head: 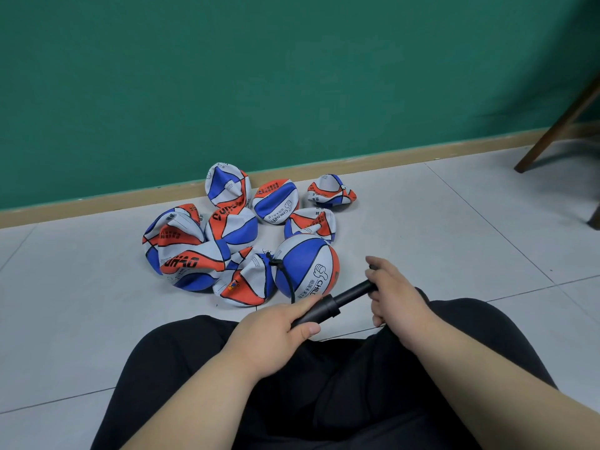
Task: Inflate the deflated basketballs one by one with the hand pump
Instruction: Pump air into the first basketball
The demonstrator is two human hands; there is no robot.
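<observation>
Pumping step: left hand (276, 329) grips the hand pump (337, 302) barrel, right hand (396, 293) grips its extended handle, hose (286, 280) runs to the near-round basketball (305, 264) on the floor (422, 222) just beyond, deflated basketballs (201, 251) heaped far-left; next likely a steady push in.

Head camera looks forward and down, close over left hand (276, 331) and right hand (397, 297), facing the green wall (292, 76).

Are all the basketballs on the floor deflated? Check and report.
No: the basketball nearest the pump is round and full, while the crumpled basketballs lie beside and behind it.
</observation>
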